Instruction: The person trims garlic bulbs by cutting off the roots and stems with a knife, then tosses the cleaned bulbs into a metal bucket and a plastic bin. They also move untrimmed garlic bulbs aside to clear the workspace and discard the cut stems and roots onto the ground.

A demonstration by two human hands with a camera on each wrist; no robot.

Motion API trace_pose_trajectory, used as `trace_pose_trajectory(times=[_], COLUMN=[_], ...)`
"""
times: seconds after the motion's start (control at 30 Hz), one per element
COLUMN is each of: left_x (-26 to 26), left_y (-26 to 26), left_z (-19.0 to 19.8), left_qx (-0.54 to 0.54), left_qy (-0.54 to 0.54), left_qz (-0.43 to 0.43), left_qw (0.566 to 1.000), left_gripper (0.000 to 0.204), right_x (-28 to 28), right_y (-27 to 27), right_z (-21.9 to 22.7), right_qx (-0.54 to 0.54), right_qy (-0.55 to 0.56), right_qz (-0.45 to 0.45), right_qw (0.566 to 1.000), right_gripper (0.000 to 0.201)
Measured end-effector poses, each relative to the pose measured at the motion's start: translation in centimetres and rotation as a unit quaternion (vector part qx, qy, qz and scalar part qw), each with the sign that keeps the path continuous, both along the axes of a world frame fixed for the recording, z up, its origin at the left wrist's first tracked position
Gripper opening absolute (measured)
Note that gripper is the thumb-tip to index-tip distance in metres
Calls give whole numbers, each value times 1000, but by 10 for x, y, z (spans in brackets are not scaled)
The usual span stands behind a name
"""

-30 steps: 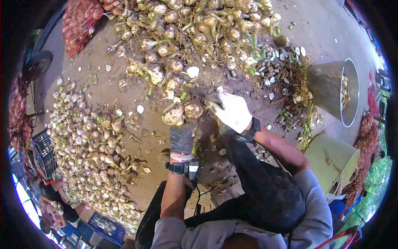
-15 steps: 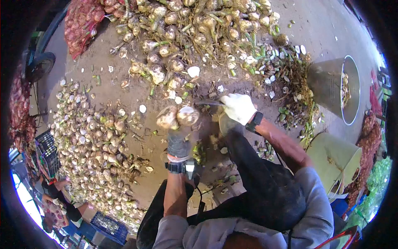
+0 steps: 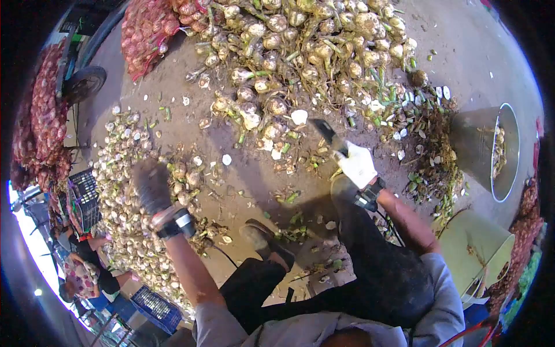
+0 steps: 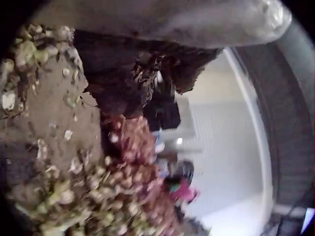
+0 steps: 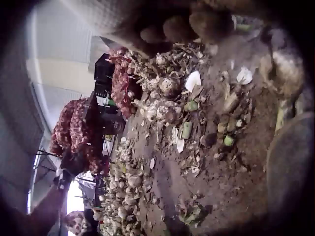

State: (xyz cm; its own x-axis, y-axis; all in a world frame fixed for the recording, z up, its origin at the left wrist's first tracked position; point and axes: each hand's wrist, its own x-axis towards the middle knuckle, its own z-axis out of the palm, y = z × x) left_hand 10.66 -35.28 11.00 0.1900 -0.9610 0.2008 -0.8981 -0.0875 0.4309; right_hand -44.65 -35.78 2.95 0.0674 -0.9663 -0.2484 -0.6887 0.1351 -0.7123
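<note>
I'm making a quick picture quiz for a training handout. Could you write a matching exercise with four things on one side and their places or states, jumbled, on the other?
Things
1. Right hand
2. Left hand
3. Wheel
4. Grey bucket

Places or states
A. Beside the stacked red net sacks
B. In a dark glove, blurred, at the heap of bulbs on the picture's left
C. At the picture's right, with some pale pieces inside
D. In a white glove, gripping a knife

Right pairs: 1-D, 2-B, 3-A, 4-C
</note>
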Motion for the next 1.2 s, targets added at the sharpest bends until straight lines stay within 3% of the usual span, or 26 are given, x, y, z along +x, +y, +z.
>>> trace_pose_trajectory(times=[0.07, 0.1, 0.13, 0.17, 0.2, 0.23, 0.3, 0.43, 0.47, 0.5, 0.57, 0.6, 0.63, 0.7, 0.77, 0.8, 0.83, 0.87, 1.0, 1.1, 1.13, 1.17, 1.2], left_x=[-89, -126, -159, -178, -202, -208, -215, -210, -205, -204, -209, -217, -218, -214, -218, -232, -244, -250, -285, -287, -282, -289, -301], left_y=[-39, -69, -86, -103, -113, -118, -124, -102, -92, -89, -84, -84, -82, -71, -51, -42, -34, -26, 7, 23, 26, 24, 22], left_z=[-25, -49, -66, -88, -73, -85, -107, -118, -126, -132, -139, -132, -136, -162, -160, -140, -123, -114, -72, -93, -101, -90, -73], left_qx=[-54, -53, -61, -10, -40, -38, 159, 228, 153, 153, 156, 237, 238, 121, 86, 156, 221, 245, 225, 187, 208, 207, 203], left_qy=[-33, 345, 168, -234, -362, -357, -364, -312, -332, -334, -249, -210, -208, 32, 47, 249, 438, 517, 458, 495, 406, 406, 493], left_qz=[-58, 5, -120, -159, -234, -237, -221, -194, -204, -204, -143, -108, -110, -67, -98, -47, 7, 20, -8, 6, -19, -19, 28], left_qw=[996, 937, 977, 959, 901, 903, 890, 902, 908, 907, 945, 942, 942, 990, 990, 955, 871, 820, 860, 849, 890, 890, 846], left_gripper=[42, 59, 63, 61, 58, 58, 61, 78, 82, 82, 82, 71, 71, 61, 66, 61, 56, 47, 30, 24, 21, 21, 21], right_x=[6, 7, 5, 3, 0, -5, -12, -12, -8, -3, 7, 10, 11, 14, 23, 29, 35, 40, 54, 55, 54, 55, 55], right_y=[-3, -1, 1, 4, 6, 8, 13, 13, 11, 7, 4, 3, 2, -1, -8, -11, -15, -18, -22, -19, -18, -19, -17], right_z=[1, -4, -8, -10, -12, -15, -23, -34, -34, -32, -30, -30, -29, -29, -16, -12, -7, -5, 22, 26, 25, 27, 30], right_qx=[27, 32, 34, 63, 93, 97, 134, 152, 125, 98, 112, 110, 108, 98, 58, 39, -15, -71, -178, -180, -189, -190, -191], right_qy=[-12, -35, -29, -25, -22, -18, -19, -7, -25, -42, -15, -21, -26, -5, 109, 113, 106, 104, 121, 152, 160, 160, 158], right_qz=[3, -4, -7, -3, 2, -1, -2, 2, 23, 44, 54, 65, 76, 89, 123, 130, 134, 155, 227, 243, 251, 251, 255], right_qw=[1000, 999, 999, 998, 995, 995, 991, 988, 992, 993, 992, 992, 991, 991, 985, 984, 985, 980, 950, 941, 936, 935, 935], right_gripper=[31, 33, 33, 34, 35, 35, 38, 34, 36, 39, 37, 36, 36, 33, 30, 26, 22, 19, 9, 11, 13, 13, 13])
